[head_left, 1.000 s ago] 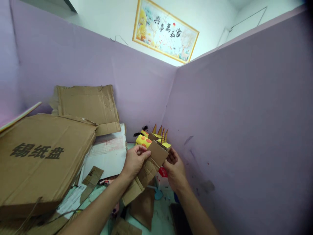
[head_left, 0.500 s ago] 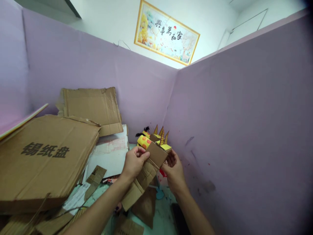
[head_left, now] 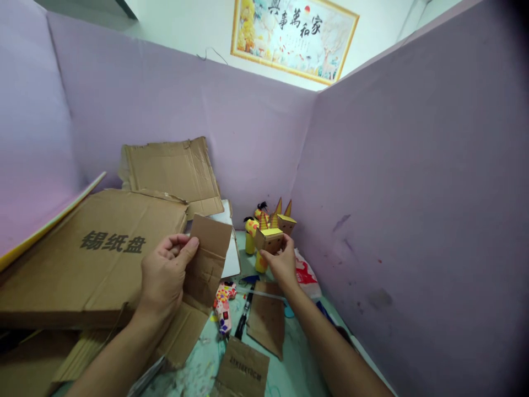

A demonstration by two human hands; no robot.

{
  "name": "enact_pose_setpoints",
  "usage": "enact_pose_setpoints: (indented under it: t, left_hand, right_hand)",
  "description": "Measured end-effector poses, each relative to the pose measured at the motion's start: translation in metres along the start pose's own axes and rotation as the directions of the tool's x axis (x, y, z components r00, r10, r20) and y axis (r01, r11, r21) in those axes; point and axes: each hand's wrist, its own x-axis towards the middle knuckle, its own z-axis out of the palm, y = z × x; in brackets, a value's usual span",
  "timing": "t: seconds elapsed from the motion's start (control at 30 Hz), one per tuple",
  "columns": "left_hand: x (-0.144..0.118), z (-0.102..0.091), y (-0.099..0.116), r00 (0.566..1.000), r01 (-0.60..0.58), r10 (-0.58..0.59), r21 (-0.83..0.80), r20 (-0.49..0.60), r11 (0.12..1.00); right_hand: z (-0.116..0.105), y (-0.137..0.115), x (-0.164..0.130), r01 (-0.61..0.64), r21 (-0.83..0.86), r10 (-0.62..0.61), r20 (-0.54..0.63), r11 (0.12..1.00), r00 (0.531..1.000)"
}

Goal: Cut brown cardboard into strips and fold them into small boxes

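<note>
The left hand (head_left: 163, 275) is gripping a creased flat brown cardboard strip (head_left: 202, 275) above the worktop (head_left: 289, 369), while the right hand (head_left: 281, 262) is pinching a small yellow-topped cardboard box (head_left: 268, 240) near the purple partition corner.

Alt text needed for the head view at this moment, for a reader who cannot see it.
A person's left hand holds a folded cardboard strip while the right hand grips a small cardboard box with a yellow top, part of a yellow spotted paper animal. Flattened cardboard boxes lie at the left, a glue gun on the table, purple partition walls around.
</note>
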Motion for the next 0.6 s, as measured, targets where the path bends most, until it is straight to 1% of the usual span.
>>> enact_pose_setpoints:
  t: [0.1, 0.17, 0.27, 0.33, 0.43, 0.53, 0.6]
  left_hand:
    - [-0.013, -0.01, 0.013, 0.999, 0.035, -0.035, 0.017, -0.028, 0.999]
    - [-0.02, -0.017, 0.017, 0.997, 0.064, -0.063, 0.029, -0.043, 0.998]
    - [-0.027, -0.026, 0.017, 0.992, 0.107, -0.106, 0.014, -0.064, 0.994]
    - [-0.029, -0.03, 0.013, 0.986, 0.153, -0.154, -0.021, -0.062, 0.988]
    - [-0.032, -0.031, 0.009, 0.967, 0.245, -0.249, -0.066, -0.051, 0.967]
    - [-0.038, -0.034, 0.01, 0.951, 0.307, -0.308, -0.042, -0.014, 0.951]
    - [-0.046, -0.04, 0.011, 0.937, 0.349, -0.349, 0.007, 0.024, 0.937]
  right_hand:
    - [0.009, 0.009, 0.004, 0.004, -0.011, -0.003, 0.007, 1.0, 1.0]
    - [0.012, 0.014, 0.004, -0.005, -0.013, 0.005, 0.002, 1.0, 1.0]
    - [0.011, 0.018, 0.002, -0.013, -0.013, 0.013, 0.0, 1.0, 1.0]
    - [0.009, 0.015, 0.001, -0.015, -0.029, 0.015, 0.001, 0.999, 1.0]
    - [0.004, 0.003, -0.002, -0.03, -0.086, 0.029, -0.016, 0.996, 0.999]
    - [-0.009, -0.018, -0.012, -0.063, -0.159, 0.057, -0.039, 0.985, 0.998]
    - [-0.021, -0.033, -0.028, -0.088, -0.207, 0.091, 0.009, 0.974, 0.996]
